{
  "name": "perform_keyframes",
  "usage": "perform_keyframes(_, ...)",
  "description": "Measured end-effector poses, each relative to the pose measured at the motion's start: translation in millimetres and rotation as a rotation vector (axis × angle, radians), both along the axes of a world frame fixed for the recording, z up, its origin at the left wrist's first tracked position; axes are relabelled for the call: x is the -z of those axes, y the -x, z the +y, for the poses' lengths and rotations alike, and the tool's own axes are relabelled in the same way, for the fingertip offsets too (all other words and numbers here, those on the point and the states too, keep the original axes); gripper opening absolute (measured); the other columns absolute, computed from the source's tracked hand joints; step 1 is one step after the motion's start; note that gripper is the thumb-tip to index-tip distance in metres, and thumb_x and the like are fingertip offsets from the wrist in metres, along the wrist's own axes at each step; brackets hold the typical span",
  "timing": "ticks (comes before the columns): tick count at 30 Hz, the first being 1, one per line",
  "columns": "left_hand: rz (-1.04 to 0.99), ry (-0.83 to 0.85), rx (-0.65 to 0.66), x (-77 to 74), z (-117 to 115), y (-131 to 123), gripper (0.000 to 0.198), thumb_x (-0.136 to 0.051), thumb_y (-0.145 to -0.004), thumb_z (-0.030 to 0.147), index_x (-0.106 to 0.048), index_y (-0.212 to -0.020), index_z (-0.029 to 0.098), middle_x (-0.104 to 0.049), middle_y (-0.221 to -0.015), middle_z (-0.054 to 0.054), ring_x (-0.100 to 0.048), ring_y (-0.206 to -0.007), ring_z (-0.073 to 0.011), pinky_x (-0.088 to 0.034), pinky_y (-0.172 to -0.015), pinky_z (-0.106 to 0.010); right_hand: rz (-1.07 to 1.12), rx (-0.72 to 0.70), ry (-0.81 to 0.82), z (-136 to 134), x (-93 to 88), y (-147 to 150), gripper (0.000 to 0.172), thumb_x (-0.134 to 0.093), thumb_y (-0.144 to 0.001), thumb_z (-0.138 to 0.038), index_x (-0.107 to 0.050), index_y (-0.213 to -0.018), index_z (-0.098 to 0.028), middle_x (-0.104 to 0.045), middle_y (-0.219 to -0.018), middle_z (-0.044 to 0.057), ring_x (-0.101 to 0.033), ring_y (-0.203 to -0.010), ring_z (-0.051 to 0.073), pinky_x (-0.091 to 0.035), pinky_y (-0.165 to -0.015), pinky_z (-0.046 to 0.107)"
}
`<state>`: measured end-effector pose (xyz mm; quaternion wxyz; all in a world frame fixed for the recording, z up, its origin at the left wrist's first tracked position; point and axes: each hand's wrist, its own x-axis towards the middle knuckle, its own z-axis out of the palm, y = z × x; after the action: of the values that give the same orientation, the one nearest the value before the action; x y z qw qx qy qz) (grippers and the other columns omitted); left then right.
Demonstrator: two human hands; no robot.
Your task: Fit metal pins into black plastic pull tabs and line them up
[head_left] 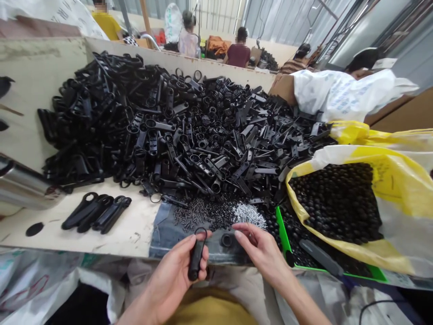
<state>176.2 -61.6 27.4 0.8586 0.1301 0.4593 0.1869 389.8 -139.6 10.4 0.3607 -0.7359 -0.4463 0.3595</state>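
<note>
Black ring-ended handle [195,262], clasped in my left hand [176,266] by the worktop's [137,225] front edge. Across a gap containing a black collar [226,240], my right hand [262,248] nears silver fasteners [248,213], its grip indeterminable; a green tray's wall [282,229] bounds its outer side.

1. Mount: single head-worn camera, positioned above the near edge of the desk [135,230].
2. Direction: forward and down, across the desk toward the corrugated wall [284,27].
3. Near field: left grip [179,265], right grip [262,248] and the wearer's olive clothing [213,310], lower centre.
4. Middle field: heap of black parts [189,131].
5. Far field: co-workers [238,53] along the upper edge; blur probably limits detail there.
6. Alignment: rear panel [209,68] slopes downward to frame right.
</note>
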Motion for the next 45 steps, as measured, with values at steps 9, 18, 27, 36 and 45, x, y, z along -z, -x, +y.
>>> perform_keyframes(9, -0.065, -0.105, 0.036, 7.7, -2.0, 5.8, 0.036, -0.07, -0.094, 0.028, -0.066, -0.126, 0.011, -0.072, -0.087, -0.008, -0.06, -0.067, -0.0139, -0.046, -0.055, -0.022, -0.457, -0.247, -0.209, -10.7, 7.2, 20.0, 0.023, -0.059, -0.102, -0.031, -0.07, -0.122, -0.025, -0.068, -0.107, 0.007, -0.071, -0.082, 0.021, -0.059, -0.07, 0.031)
perform_keyframes(18, -0.046, -0.3, 0.162, 1.1, -14.5, 7.3, 0.054, -0.08, -0.081, 0.046, -0.071, -0.126, 0.017, -0.068, -0.078, -0.003, -0.056, -0.075, -0.0162, -0.044, -0.066, -0.027, -0.181, -0.187, -0.505, -1.0, -2.6, 46.3, 0.022, -0.069, -0.098, -0.024, -0.073, -0.119, -0.022, -0.068, -0.101, 0.005, -0.055, -0.057, 0.01, -0.051, -0.049, 0.021)
perform_keyframes(27, 0.011, -0.371, 0.249, -2.3, -14.6, 8.4, 0.053, -0.072, -0.084, 0.049, -0.069, -0.125, 0.015, -0.063, -0.076, -0.002, -0.053, -0.075, -0.0167, -0.04, -0.068, -0.028, -0.24, -0.147, -0.627, -2.7, 6.0, 51.0, 0.021, -0.071, -0.096, -0.02, -0.074, -0.117, -0.022, -0.067, -0.098, 0.006, -0.068, -0.072, 0.015, -0.06, -0.06, 0.024)
perform_keyframes(36, 0.137, -0.476, 0.413, -3.8, -14.2, 13.5, 0.04, -0.054, -0.093, 0.037, -0.067, -0.125, 0.017, -0.059, -0.07, 0.0, -0.052, -0.071, -0.0178, -0.04, -0.066, -0.03, -0.309, -0.273, -0.656, -5.5, 4.2, 42.1, 0.024, -0.068, -0.1, -0.024, -0.074, -0.123, -0.024, -0.07, -0.096, 0.007, -0.072, -0.078, 0.019, -0.063, -0.066, 0.027)
perform_keyframes(45, 0.37, -0.515, 0.539, -11.8, -20.8, 15.0, 0.032, -0.068, -0.089, 0.043, -0.071, -0.116, 0.025, -0.07, -0.104, -0.007, -0.061, -0.101, -0.0277, -0.045, -0.083, -0.033, -0.256, -0.408, -0.64, -9.8, 11.6, 33.6, 0.03, -0.065, -0.1, -0.018, -0.072, -0.127, -0.026, -0.07, -0.097, 0.006, -0.072, -0.081, 0.018, -0.061, -0.068, 0.026)
